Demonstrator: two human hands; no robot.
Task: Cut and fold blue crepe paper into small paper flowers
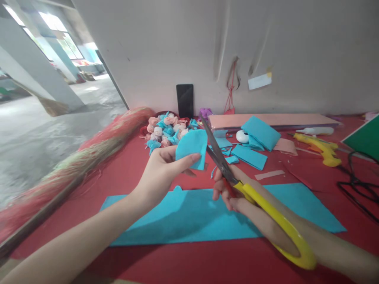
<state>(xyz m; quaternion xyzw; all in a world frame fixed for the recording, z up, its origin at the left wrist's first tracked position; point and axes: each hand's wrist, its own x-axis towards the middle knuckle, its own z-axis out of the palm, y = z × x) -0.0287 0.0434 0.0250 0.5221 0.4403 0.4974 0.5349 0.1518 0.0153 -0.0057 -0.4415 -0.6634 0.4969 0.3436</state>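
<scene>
Between the thumb and fingers of my left hand (162, 169) is a small blue paper piece (192, 146) with a rounded top edge. My right hand (233, 197) grips a pair of scissors (226, 169) with yellow handles, my fingers in the loops. The dark blades point up and left, slightly parted, just right of the paper piece. Below both hands a long blue paper strip (189, 221) lies across the red table. Behind my left hand sits a heap of blue, pink and white paper flowers (167, 132).
Folded blue paper (250, 157), a white round object (242, 136) and scraps lie behind the scissors. A yellow glue gun (321, 148) with a black cord (355, 181) is at the right. A phone (185, 100) leans on the wall. A fringed bundle (74, 169) borders the left.
</scene>
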